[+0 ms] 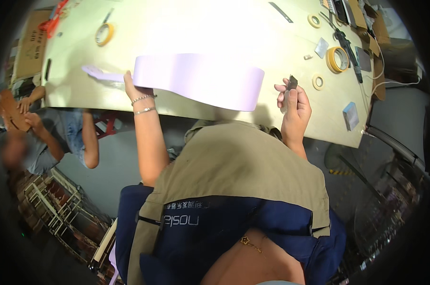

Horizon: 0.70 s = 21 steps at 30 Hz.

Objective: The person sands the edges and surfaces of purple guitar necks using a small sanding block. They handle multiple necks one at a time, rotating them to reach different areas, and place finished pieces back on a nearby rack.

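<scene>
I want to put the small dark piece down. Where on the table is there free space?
The widest bare patch of the table lies beyond the lilac sheet, between the tape roll far left and the dark strip. A smaller patch lies by the right hand. The far right corner is crowded with tape rolls and tools.

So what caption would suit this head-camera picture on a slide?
Left hand lifts a curved lilac sheet off the pale table; right hand holds a small dark piece.

Four tape rolls (104, 33), one lilac sheet (198, 80), two hands (295, 102), one table (253, 33).
</scene>
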### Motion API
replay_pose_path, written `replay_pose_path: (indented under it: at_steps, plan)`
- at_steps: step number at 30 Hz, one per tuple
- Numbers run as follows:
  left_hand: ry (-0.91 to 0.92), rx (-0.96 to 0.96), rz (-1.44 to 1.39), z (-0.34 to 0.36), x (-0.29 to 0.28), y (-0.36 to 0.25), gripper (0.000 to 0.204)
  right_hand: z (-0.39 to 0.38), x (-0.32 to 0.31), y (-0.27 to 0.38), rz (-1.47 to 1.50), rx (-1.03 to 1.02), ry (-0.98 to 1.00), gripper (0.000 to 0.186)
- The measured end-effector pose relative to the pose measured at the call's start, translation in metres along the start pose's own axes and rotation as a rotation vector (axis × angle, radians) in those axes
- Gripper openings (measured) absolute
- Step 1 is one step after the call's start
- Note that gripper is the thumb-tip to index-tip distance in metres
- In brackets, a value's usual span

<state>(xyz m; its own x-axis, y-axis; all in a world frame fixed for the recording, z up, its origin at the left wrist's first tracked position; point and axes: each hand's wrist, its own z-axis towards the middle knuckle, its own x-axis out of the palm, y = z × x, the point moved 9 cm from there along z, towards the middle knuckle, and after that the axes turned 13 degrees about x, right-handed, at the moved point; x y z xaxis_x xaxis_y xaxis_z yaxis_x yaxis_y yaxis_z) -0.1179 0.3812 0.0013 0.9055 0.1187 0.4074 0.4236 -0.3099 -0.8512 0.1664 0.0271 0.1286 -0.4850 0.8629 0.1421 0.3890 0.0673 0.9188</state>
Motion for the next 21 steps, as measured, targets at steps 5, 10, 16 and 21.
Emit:
replay_pose_path:
  at_steps: [5, 10, 16, 21]
  plan:
    - [0.077, 0.194, 0.040, -0.039, -0.003, -0.094, 0.033, -0.008, 0.055, 0.016, 0.077, -0.064, 0.209, 0.026]
    - [0.484, 0.362, -0.383, -0.094, -0.004, -0.174, 0.035, -0.025, 0.122, 0.040, 0.100, -0.193, 0.526, 0.023]
    - [0.367, 0.658, -0.460, -0.168, -0.027, -0.228, 0.036, -0.082, 0.188, 0.073, 0.052, -0.329, 0.837, 0.021]
    - [0.309, 0.728, -0.486, -0.180, -0.034, -0.220, 0.037, -0.103, 0.202, 0.074, 0.035, -0.367, 0.953, 0.016]
